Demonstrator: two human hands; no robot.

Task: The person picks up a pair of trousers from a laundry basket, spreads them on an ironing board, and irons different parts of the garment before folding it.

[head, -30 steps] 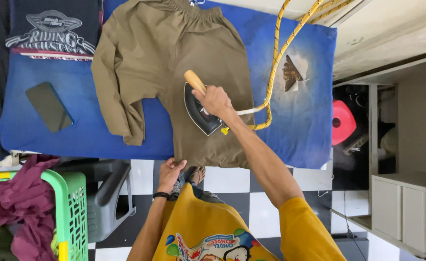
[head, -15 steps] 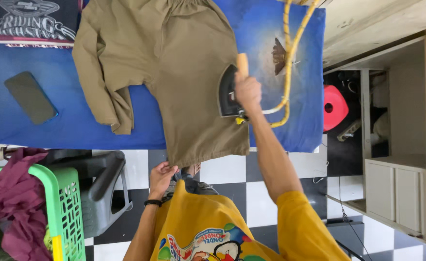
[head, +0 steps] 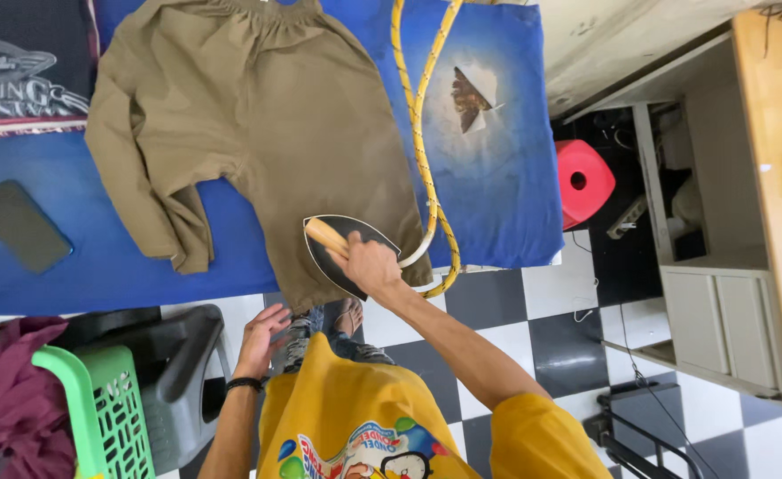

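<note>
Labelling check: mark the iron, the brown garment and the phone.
iron [head: 348, 257], head view, dark body beside the wooden handle.
brown garment [head: 267, 115], head view, middle of the cloth.
phone [head: 19, 225], head view, centre of its dark face.

Bright, even daylight fills the scene, strongest at the pale upper-right wall [head: 639, 44]. Shadows are soft and short. The blue ironing cloth [head: 506, 177] shows no glare. Focus is sharp throughout, and wide-angle distortion bends the edges, notably the wooden cabinet [head: 777, 204].

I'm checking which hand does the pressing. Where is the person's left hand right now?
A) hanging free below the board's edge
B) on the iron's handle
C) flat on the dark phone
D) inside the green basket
A: the left hand hangs free below the blue board, while the right hand grips the iron.
</note>
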